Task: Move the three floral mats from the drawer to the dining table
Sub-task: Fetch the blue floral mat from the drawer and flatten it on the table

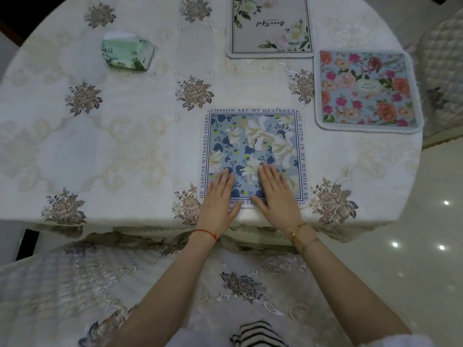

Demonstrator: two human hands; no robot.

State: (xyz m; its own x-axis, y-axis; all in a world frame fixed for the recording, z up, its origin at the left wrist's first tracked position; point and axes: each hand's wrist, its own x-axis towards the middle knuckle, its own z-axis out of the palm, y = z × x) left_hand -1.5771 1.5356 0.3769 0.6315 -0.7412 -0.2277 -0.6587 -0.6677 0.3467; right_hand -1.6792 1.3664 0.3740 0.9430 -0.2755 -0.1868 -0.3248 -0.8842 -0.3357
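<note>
Round dining table [140, 151] under a pale embroidered cloth with grey-brown flower motifs, seen from above; glossy white floor tiles [436, 221] at right, with a quilted chair seat [75, 284] in the same embroidered fabric at the near edge. Three floral mats on the table top. Blue mat [253, 146], square, white and navy blossoms inside a border of printed capital lettering, flat at the near edge of the table, directly ahead. Pink rose mat [368, 91], square with a grey bound edge, farther back and to the right, apart from the blue mat. Grey mat [270, 26], pale with white flowers at its corners and a script word at centre, at the far side, its near right corner close beside the rose mat's far left corner, top edge cut by the frame. Green tissue pack [126, 52] on the cloth at far left, well apart from all mats. Left hand [219, 196] and right hand [275, 191] both flat, palms down, fingers straight and together, pressing on the near part of the blue mat, grasping nothing; heels of both hands at the mat's near border. Red cord bracelet [206, 234] on the left wrist, gold bangle [299, 230] on the right. Striped black-and-white fabric [255, 334] at bottom centre.
</note>
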